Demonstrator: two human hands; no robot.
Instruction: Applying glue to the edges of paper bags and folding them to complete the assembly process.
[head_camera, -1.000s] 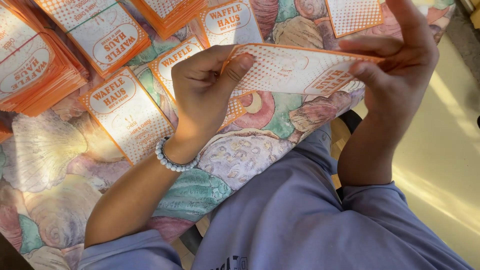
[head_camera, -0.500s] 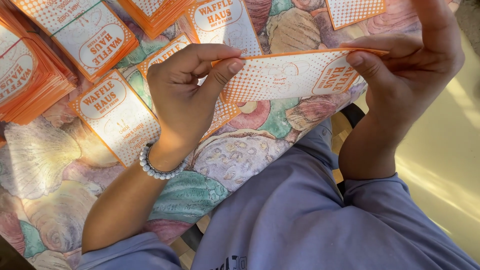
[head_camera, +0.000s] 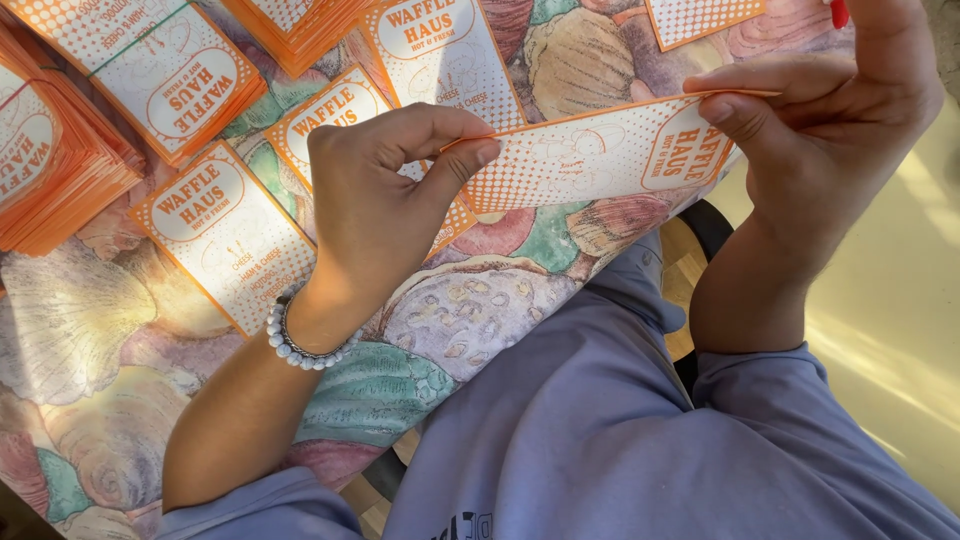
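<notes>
At the left edge of the frame a stack of orange-edged paper sleeves (head_camera: 50, 170) lies on the bench (head_camera: 100, 340), which is covered by a shell-patterned cloth; loose flat sleeves (head_camera: 225, 235) are spread beside it. Just left of centre the left hand (head_camera: 375, 205) is seen with its fingers (head_camera: 462, 165) pinched together on the left end of a dotted orange-and-white paper sleeve (head_camera: 590, 150), held above the bench edge. At upper right the right hand (head_camera: 835, 125) is clamped on the other end. The fold is judged best made with both ends kept level and the edges aligned before the crease is pressed. The sleeve's underside is hidden, the right fingertips are cut off at the top, and the stack's depth cannot be told.
</notes>
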